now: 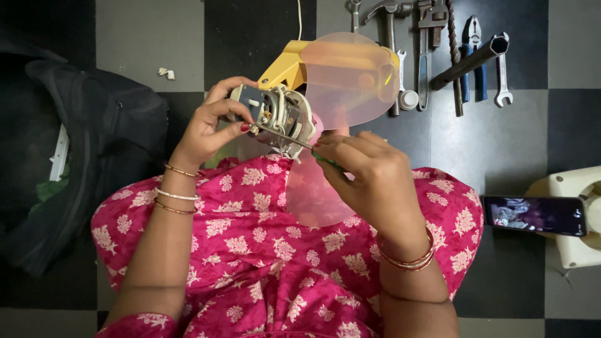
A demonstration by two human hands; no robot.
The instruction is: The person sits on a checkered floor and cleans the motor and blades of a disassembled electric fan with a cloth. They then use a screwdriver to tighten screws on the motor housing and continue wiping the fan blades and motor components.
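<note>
My left hand (210,125) grips the bare motor (272,116) of a small fan, holding it up over my lap. The motor is metal with copper windings and sits in a yellow housing (285,66). Translucent pink blades (347,78) stick out from it above and below. My right hand (369,172) holds a screwdriver (307,145) with a green handle. Its thin metal shaft points left and its tip touches the motor's lower side. Both wrists carry bangles.
A black bag (94,144) lies on the chequered floor at left. Several tools (438,50) lie at top right: wrenches, a hammer, pliers, a socket tube. A phone (535,215) rests on a cream fan base (579,206) at right. My lap is covered by pink flowered cloth (263,250).
</note>
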